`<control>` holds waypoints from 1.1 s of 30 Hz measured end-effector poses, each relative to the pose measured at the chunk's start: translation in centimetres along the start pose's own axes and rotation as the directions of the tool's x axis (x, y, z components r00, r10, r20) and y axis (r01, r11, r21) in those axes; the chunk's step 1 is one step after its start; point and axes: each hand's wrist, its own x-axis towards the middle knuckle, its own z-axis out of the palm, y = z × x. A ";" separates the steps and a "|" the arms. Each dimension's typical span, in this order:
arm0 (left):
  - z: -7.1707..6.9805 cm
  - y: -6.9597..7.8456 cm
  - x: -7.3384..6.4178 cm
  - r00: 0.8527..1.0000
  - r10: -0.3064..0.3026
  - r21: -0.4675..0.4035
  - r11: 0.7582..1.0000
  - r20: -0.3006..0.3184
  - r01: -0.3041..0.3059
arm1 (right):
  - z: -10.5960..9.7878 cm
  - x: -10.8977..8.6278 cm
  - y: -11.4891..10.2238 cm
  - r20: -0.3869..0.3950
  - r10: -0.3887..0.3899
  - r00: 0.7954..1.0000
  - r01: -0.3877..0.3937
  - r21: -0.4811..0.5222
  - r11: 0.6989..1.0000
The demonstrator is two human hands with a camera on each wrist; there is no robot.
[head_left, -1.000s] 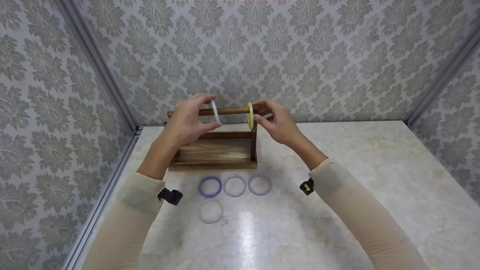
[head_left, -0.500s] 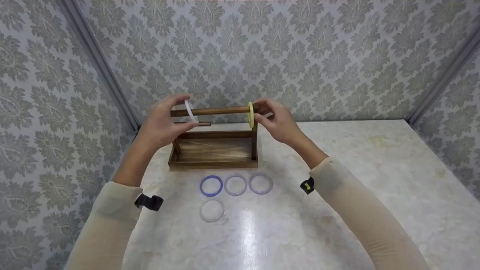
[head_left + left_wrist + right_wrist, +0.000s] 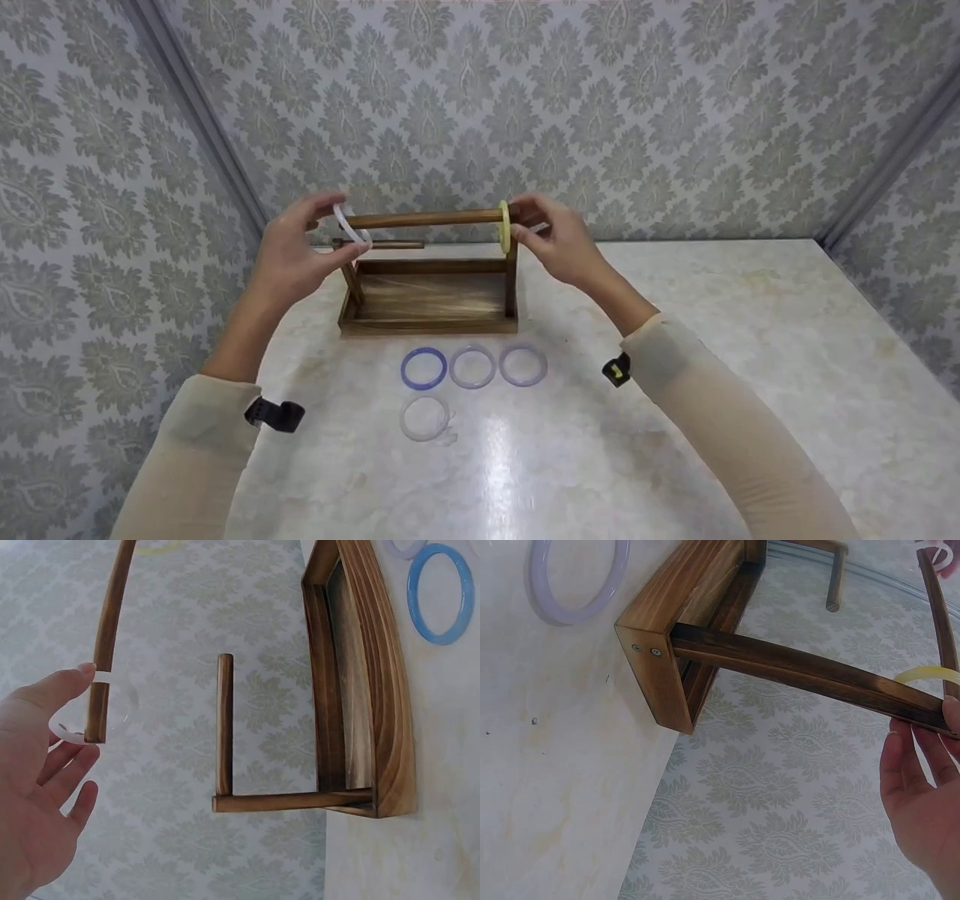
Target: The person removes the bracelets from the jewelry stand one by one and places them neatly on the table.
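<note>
A wooden rack (image 3: 429,328) has a tray base and two rods at different heights. My left hand (image 3: 289,246) pinches a whitish translucent bangle (image 3: 103,677) between thumb and fingers. That bangle surrounds the free left end of the upper rod (image 3: 431,219), tilted. At the rod's other end a yellow bangle (image 3: 505,232) hangs round it, close to the right post (image 3: 511,289). My right hand (image 3: 559,238) grips the top of this post beside the yellow bangle, thumb and fingers on either side. The lower rod (image 3: 225,720) stands bare on the left post.
On the marbled table (image 3: 712,337), in front of the rack, lie a blue bangle (image 3: 424,387), a lavender bangle (image 3: 472,386) and another lavender bangle (image 3: 523,385) in a row. A clear bangle (image 3: 424,439) lies nearer. Patterned walls (image 3: 480,112) stand behind and at the sides.
My left hand has moved left along the upper rod with the whitish bangle, from mid-rod to the free end. The right hand has kept its grip on the post.
</note>
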 end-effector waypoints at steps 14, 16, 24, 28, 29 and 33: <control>-1.2 -2.4 -1.2 0.990 -0.144 -0.147 0.979 0.008 0.144 | 0.0 -0.1 -0.1 0.006 -0.020 1.000 0.020 0.008 1.000; -1.2 -2.6 -1.4 0.990 -0.143 -0.128 0.981 0.012 0.143 | 0.0 0.0 -0.1 0.006 -0.031 1.000 0.031 0.007 1.000; 0.5 -3.0 -2.8 0.993 -0.111 -0.077 0.990 0.048 0.115 | 0.2 -0.1 0.2 0.002 -0.031 1.000 0.031 0.022 0.999; 2.0 -3.3 -3.4 0.989 -0.104 -0.062 0.992 0.101 0.111 | 0.2 -0.2 0.1 -0.008 -0.022 1.000 0.022 0.032 0.999; 2.4 -3.4 -3.5 0.988 -0.107 -0.056 0.992 0.114 0.114 | 0.2 -0.2 0.1 -0.011 -0.021 1.000 0.022 0.035 0.999; 3.8 -3.7 -4.5 0.973 -0.132 -0.056 0.988 0.190 0.145 | 0.2 0.0 0.0 -0.017 -0.024 1.000 0.025 0.028 0.999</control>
